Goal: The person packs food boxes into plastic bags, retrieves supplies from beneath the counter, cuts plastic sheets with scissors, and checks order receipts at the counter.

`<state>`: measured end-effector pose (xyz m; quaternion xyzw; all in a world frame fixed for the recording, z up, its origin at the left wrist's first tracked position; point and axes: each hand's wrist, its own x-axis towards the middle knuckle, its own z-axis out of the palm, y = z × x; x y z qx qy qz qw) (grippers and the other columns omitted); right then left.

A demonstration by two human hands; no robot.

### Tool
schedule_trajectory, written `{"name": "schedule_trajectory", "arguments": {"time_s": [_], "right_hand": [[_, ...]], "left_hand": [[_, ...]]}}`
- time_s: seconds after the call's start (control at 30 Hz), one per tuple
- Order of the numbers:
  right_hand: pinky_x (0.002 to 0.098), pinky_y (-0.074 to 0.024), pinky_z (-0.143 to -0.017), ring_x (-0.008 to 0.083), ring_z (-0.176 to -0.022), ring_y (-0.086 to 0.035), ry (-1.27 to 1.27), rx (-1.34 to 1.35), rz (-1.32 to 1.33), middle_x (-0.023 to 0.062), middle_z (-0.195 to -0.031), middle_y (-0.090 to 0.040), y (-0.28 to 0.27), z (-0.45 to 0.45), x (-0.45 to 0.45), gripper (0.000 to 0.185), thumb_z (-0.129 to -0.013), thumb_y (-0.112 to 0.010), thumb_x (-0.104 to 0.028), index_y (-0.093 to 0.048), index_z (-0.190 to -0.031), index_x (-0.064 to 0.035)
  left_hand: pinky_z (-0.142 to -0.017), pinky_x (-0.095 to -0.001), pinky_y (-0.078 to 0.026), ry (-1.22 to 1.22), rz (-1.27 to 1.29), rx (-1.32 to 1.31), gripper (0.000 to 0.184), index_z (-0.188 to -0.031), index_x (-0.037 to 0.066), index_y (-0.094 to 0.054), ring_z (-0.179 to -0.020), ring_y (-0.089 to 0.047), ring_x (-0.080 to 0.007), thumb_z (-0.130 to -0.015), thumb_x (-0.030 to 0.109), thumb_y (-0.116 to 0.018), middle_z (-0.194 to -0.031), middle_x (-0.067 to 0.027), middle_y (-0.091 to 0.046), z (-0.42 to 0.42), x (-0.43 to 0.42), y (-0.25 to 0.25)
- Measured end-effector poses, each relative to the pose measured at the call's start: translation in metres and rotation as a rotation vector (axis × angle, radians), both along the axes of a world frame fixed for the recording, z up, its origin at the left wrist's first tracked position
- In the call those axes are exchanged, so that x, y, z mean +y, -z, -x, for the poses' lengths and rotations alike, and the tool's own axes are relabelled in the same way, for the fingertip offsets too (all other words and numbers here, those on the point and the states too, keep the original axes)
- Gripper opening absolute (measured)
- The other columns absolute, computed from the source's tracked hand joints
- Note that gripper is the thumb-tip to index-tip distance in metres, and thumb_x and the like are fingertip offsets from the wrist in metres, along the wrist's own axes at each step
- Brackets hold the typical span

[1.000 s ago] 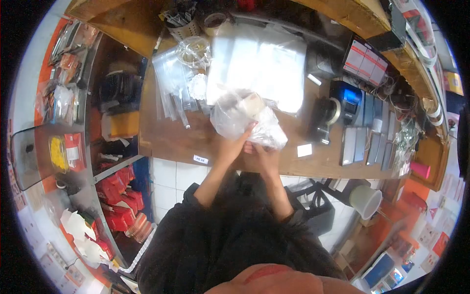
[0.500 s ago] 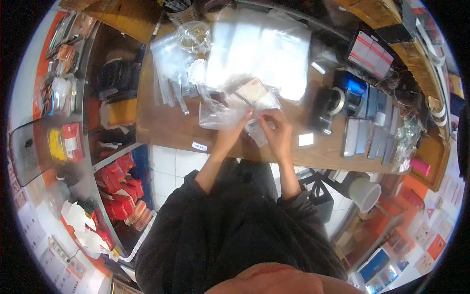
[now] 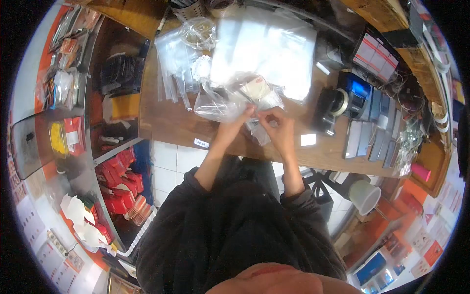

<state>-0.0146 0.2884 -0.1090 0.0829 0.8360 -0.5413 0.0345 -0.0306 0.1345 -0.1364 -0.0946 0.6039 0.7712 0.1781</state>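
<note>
A clear plastic bag (image 3: 215,109) with a cream-coloured item (image 3: 256,89) in or under it lies near the desk's front edge. My left hand (image 3: 241,117) pinches the bag's plastic at its near side. Close beside it, my right hand (image 3: 276,122) has thumb and fingertips pressed together on the same crumpled plastic, part of which hangs below the fingers. Just beyond the bag, large clear plastic sheets (image 3: 264,44) are spread flat and shine in the light.
Narrow plastic sleeves (image 3: 171,59) and a white doily (image 3: 200,68) lie at the left. On the right stand a tape dispenser (image 3: 333,110), a device with a blue screen (image 3: 357,90), several grey boxes (image 3: 357,137) and a monitor (image 3: 376,55). A white card (image 3: 308,139) is near the edge.
The bag has gone from bunched up to spread lower and wider to the left, showing more of the cream item. My right hand has come up beside my left hand.
</note>
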Motion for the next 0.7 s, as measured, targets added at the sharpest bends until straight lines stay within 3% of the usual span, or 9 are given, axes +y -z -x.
{"name": "schedule_trajectory", "arguments": {"time_s": [0.13,0.23,0.3,0.33,0.4,0.53,0.57,0.63,0.7], "right_hand": [[0.0243,-0.0478,-0.067,0.0107,-0.070,-0.059,-0.014,0.021,-0.002,0.0069,-0.078,-0.065,-0.005,0.001,0.001,0.010,-0.077,-0.067,-0.002,-0.067,-0.086,0.0027],[0.0245,-0.0480,-0.067,0.0113,-0.073,-0.060,-0.015,-0.047,0.006,0.0069,-0.081,-0.065,-0.011,0.005,0.003,0.011,-0.078,-0.065,-0.001,-0.066,-0.089,0.0026],[0.0248,-0.0483,-0.068,0.0119,-0.074,-0.061,-0.008,-0.114,0.027,0.0069,-0.083,-0.065,-0.009,0.010,0.007,0.012,-0.079,-0.064,0.000,-0.065,-0.091,0.0028],[0.0247,-0.0471,-0.065,0.0098,-0.072,-0.059,0.008,-0.141,0.160,0.0053,-0.081,-0.066,-0.004,0.012,0.010,0.010,-0.079,-0.064,-0.001,-0.065,-0.089,0.0013],[0.0247,-0.0460,-0.063,0.0076,-0.069,-0.056,0.017,-0.167,0.298,0.0036,-0.080,-0.066,-0.002,0.013,0.011,0.009,-0.079,-0.063,-0.003,-0.066,-0.087,-0.0001],[0.0227,-0.0453,-0.062,0.0068,-0.071,-0.056,-0.019,-0.034,0.268,0.0020,-0.080,-0.065,0.001,0.014,0.010,0.010,-0.082,-0.064,-0.006,-0.064,-0.090,0.0008],[0.0225,-0.0451,-0.063,0.0067,-0.072,-0.056,0.013,0.030,0.294,0.0018,-0.080,-0.064,0.005,0.012,0.010,0.012,-0.083,-0.064,-0.007,-0.064,-0.092,0.0005],[0.0222,-0.0450,-0.064,0.0070,-0.073,-0.056,0.124,0.073,0.253,0.0015,-0.080,-0.064,0.020,0.024,0.014,0.013,-0.083,-0.065,-0.008,-0.064,-0.093,0.0001],[0.0219,-0.0448,-0.066,0.0073,-0.074,-0.056,0.231,0.151,0.211,0.0013,-0.080,-0.064,0.012,0.050,0.017,0.014,-0.083,-0.065,-0.009,-0.064,-0.094,-0.0004]], "left_hand": [[-0.081,-0.0274,-0.046,0.008,0.035,0.033,0.026,-0.102,0.001,-0.061,-0.089,-0.058,-0.0122,-0.084,0.019,-0.066,-0.097,-0.0036,-0.062,0.000,0.000,0.003],[-0.087,-0.0311,-0.043,0.074,0.124,0.098,0.023,-0.103,0.005,-0.062,-0.093,-0.057,-0.0152,-0.085,0.020,-0.064,-0.096,-0.0059,-0.063,-0.003,-0.003,0.013],[-0.091,-0.0419,-0.040,0.306,0.832,0.540,0.033,-0.110,0.007,-0.060,-0.097,-0.057,-0.0275,-0.088,0.031,-0.054,-0.106,-0.0111,-0.060,-0.004,-0.003,0.015],[-0.091,-0.0419,-0.040,0.307,0.833,0.537,0.033,-0.110,0.007,-0.060,-0.097,-0.057,-0.0275,-0.088,0.031,-0.054,-0.106,-0.0111,-0.060,-0.005,-0.002,0.008],[-0.097,-0.0416,-0.033,0.247,1.160,0.651,0.023,-0.104,0.012,-0.061,-0.105,-0.051,-0.0279,-0.085,0.023,-0.057,-0.097,-0.0127,-0.058,-0.007,-0.001,-0.014],[-0.095,-0.0417,-0.036,0.256,1.003,0.724,0.026,-0.103,0.007,-0.059,-0.109,-0.047,-0.0284,-0.084,0.024,-0.056,-0.108,-0.0116,-0.051,-0.004,0.007,-0.021],[-0.094,-0.0407,-0.036,0.251,1.508,0.882,0.026,-0.102,0.005,-0.058,-0.110,-0.046,-0.0280,-0.084,0.023,-0.055,-0.111,-0.0110,-0.049,-0.007,0.016,-0.018],[-0.092,-0.0424,-0.034,0.302,1.044,0.499,0.032,-0.102,0.005,-0.058,-0.108,-0.046,-0.0275,-0.078,0.026,-0.058,-0.110,-0.0126,-0.049,-0.029,0.018,0.039],[-0.094,-0.0510,-0.024,0.444,0.588,0.469,0.043,-0.106,0.007,-0.057,-0.111,-0.042,-0.0276,-0.069,0.028,-0.065,-0.111,-0.0151,-0.050,-0.025,0.020,0.030]]}}
